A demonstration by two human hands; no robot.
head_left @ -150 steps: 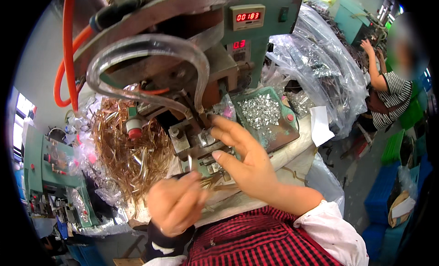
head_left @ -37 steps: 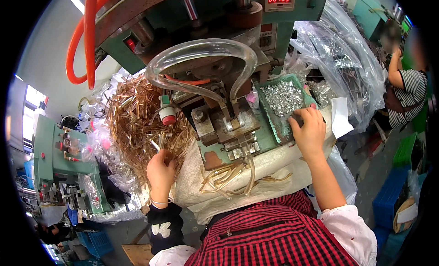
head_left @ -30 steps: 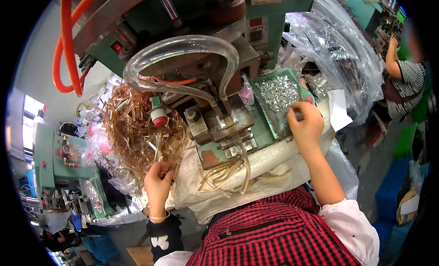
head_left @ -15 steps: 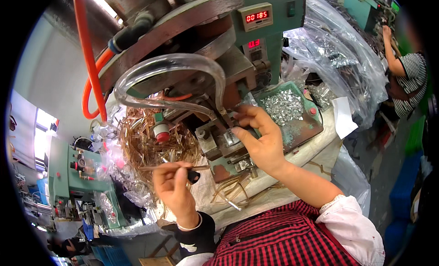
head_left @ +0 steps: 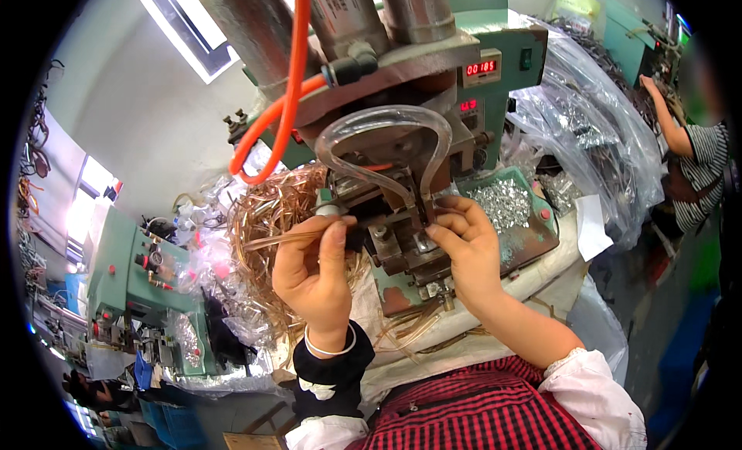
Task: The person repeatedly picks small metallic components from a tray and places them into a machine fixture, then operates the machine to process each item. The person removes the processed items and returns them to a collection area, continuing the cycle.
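Observation:
My left hand (head_left: 315,284) is closed in a pinch on thin, brownish see-through strips (head_left: 290,235). Their long ends stick out to the left, over a tangled heap of similar strips (head_left: 259,210). My right hand (head_left: 473,253) is bent at the front of a green press (head_left: 502,102), thumb and forefinger together beside its metal die (head_left: 421,245). What those fingertips hold, if anything, is too small to make out. A clear tube loop (head_left: 386,114) hangs just above the die.
A green tray (head_left: 541,235) full of small silver metal pieces (head_left: 498,202) stands right of the die. An orange hose (head_left: 297,63) hangs at the upper left. Clear plastic sheeting (head_left: 595,133) lies behind the tray. Another person in a striped top (head_left: 702,172) is at the far right.
My left hand has risen and come closer to the die, bringing the strips along. My right hand stays at the die, its fingers more drawn together. The whole view has shifted.

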